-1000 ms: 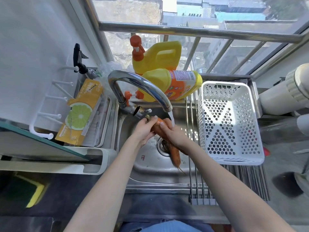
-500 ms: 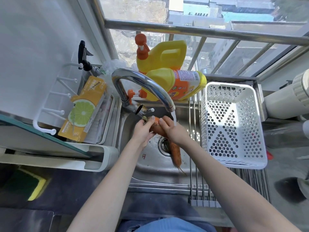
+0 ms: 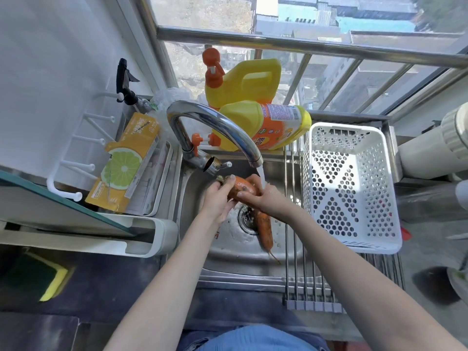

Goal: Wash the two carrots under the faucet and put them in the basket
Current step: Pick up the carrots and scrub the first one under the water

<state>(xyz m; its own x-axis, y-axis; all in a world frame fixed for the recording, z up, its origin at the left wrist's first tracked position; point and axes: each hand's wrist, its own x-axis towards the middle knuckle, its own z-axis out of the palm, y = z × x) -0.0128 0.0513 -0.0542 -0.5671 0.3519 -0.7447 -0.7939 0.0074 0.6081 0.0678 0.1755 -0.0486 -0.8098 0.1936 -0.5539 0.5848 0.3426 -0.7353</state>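
One orange carrot [image 3: 242, 187] is held over the steel sink [image 3: 228, 259], just under the curved chrome faucet [image 3: 215, 125], whose water runs down onto my right hand. My left hand [image 3: 217, 201] grips the carrot's stem end and my right hand [image 3: 266, 198] is wrapped around its middle. A second, dirt-streaked carrot [image 3: 264, 230] lies in the sink beside the drain, tip pointing toward me, its top hidden under my right hand. The white perforated basket [image 3: 352, 188] stands empty on a roll-up rack to the right of the sink.
Two yellow detergent bottles [image 3: 255, 115] stand behind the faucet. A lemon-print packet [image 3: 126, 165] lies in a white tray on the left, with a white hook rack on the wall. A yellow-green sponge [image 3: 54, 282] lies on the dark counter at left.
Both hands have shifted along the carrot under the water, exposing more of its thick end. The carrot in the sink has stayed put.
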